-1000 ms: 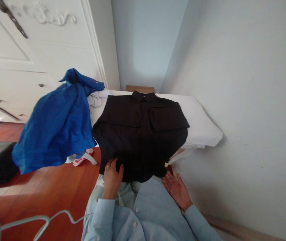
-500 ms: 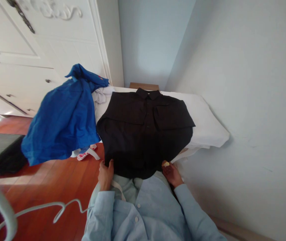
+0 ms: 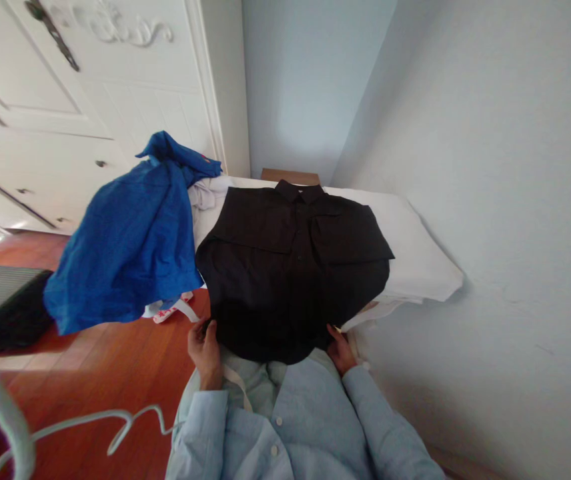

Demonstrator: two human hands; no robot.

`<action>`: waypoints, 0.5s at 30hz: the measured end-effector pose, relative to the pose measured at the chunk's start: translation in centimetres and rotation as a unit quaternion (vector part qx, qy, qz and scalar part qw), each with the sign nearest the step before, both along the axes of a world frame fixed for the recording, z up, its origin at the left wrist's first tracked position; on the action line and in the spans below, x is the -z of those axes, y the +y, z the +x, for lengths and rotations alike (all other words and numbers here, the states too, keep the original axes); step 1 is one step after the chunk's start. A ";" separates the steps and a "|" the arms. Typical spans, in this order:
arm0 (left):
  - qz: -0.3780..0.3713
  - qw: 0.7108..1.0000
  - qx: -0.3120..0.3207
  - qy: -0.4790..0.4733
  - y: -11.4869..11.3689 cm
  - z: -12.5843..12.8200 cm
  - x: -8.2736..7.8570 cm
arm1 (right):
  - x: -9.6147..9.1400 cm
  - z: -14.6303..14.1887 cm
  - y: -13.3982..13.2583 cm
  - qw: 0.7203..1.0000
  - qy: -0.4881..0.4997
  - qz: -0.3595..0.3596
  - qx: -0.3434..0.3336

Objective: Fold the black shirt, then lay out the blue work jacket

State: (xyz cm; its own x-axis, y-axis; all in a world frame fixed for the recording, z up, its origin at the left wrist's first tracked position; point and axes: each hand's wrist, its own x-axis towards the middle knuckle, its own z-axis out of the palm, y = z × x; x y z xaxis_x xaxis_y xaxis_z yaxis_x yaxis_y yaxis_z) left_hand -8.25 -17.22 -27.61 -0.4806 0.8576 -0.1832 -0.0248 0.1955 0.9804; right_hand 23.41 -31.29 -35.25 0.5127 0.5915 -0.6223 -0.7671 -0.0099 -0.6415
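A black collared shirt [image 3: 290, 267] lies folded and flat on a white padded board [image 3: 415, 247], collar toward the far end. My left hand [image 3: 204, 347] grips the shirt's near left corner at the hem. My right hand [image 3: 339, 348] holds the near right corner, its fingers tucked under the cloth. Both arms wear light blue sleeves.
A crumpled blue garment [image 3: 130, 240] hangs over the board's left side, with white and red cloth [image 3: 168, 308] below it. A white wardrobe [image 3: 65, 107] stands at left, a pale wall [image 3: 490, 200] at right. A white hanger [image 3: 90, 427] and a dark box [image 3: 0, 313] sit over the wooden floor.
My left hand slid from on top of the hem to its left corner. My right hand, open and palm-up a second ago, closed on the right corner.
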 end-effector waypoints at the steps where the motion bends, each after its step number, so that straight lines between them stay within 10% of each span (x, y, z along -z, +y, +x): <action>1: -0.031 0.999 0.005 -0.040 0.1 0.0 0.1 | 0.0 0.0 0.0 1.000 0.000 -0.004 0.004; 15: -0.052 0.989 0.044 -0.129 0.2 -0.4 1.7 | 1.4 0.0 0.8 0.999 -0.010 0.035 0.025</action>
